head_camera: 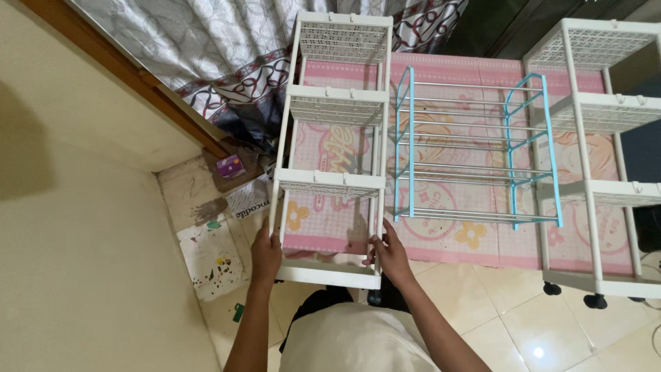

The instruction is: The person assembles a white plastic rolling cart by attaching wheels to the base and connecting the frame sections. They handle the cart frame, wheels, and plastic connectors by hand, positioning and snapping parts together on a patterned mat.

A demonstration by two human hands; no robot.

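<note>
Blue rack (475, 151) beside white shelf (334, 182)

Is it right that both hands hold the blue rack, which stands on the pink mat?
Not quite. In the head view both hands, left and right, hold the white rack. The blue rack stands untouched beside it on the pink mat.

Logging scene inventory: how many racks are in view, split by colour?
White tiered racks: 2, one held by the left hand and right hand, one at the right edge
Blue-framed rack: 1
Total: 3
</note>
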